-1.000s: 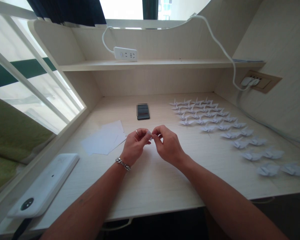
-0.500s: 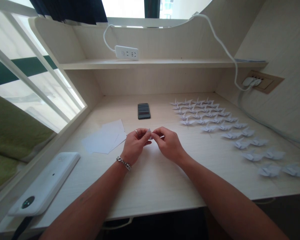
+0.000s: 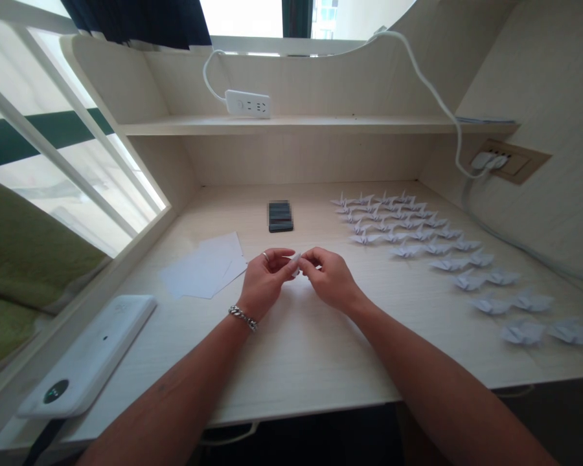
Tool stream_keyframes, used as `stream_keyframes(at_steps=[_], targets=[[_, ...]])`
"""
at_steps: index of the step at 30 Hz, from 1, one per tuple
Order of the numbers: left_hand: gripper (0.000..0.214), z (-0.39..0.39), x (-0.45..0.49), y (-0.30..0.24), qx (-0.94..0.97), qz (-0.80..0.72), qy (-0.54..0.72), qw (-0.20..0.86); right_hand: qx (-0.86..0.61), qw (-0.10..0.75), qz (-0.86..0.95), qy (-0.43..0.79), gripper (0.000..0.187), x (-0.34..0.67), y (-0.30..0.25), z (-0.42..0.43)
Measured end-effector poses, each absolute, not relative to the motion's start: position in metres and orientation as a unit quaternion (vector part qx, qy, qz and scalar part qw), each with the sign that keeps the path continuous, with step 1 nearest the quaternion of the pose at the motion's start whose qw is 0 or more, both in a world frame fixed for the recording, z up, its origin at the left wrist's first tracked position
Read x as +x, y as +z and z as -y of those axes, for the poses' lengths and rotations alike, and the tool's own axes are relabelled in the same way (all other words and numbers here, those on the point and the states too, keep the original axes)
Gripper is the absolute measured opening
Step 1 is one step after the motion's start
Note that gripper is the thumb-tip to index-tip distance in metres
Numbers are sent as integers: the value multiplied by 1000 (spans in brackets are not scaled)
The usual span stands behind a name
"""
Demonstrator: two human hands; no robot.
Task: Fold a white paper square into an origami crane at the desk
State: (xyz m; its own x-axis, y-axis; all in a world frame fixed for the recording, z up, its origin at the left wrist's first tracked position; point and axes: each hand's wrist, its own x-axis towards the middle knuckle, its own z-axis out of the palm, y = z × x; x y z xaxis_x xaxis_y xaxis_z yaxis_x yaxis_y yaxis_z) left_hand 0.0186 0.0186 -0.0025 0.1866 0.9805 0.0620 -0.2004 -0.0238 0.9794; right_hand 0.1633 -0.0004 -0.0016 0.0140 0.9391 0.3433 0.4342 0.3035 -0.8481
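Note:
A small folded piece of white paper (image 3: pixel 296 264) is pinched between my two hands above the middle of the desk. My left hand (image 3: pixel 267 277), with a ring and a chain bracelet, grips its left side between thumb and fingers. From the other side my right hand (image 3: pixel 329 277) pinches it with thumb and forefinger. The fingers hide much of the paper, so its exact shape cannot be made out. Several loose white paper sheets (image 3: pixel 199 268) lie overlapping just left of my left hand. Rows of folded white paper cranes (image 3: pixel 420 233) stand to the right of my right hand.
Behind my hands lies a small dark rectangular object (image 3: pixel 280 217), its face blurred. A white power bank-like device (image 3: pixel 92 359) with a round display rests at the desk's left edge. The shelf (image 3: pixel 311 122) holds a white power strip (image 3: pixel 247 103); a white cable (image 3: pixel 432 87) runs to the wall socket (image 3: pixel 515 160).
The folded paper has shifted slightly to the right and turned a little between my fingers. Both hands keep their pinch. The cranes and sheets stay in place.

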Motion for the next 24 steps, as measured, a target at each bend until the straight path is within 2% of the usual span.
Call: stream_keyframes(at_steps=[5,12,18,24], targets=[[36,-18,20,-3,504,-381,511,583,-548,476,656,209,16,163,-1,3],[32,-20,17,-3,513,-393,511,567,-520,478,657,263,20,164,-2,2],[28,-20,14,-3,522,-377,504,576,-442,527,561,461,23,168,-2,-5],[24,-21,12,-4,517,-346,481,618,-398,533,478,574,29,170,4,-3]])
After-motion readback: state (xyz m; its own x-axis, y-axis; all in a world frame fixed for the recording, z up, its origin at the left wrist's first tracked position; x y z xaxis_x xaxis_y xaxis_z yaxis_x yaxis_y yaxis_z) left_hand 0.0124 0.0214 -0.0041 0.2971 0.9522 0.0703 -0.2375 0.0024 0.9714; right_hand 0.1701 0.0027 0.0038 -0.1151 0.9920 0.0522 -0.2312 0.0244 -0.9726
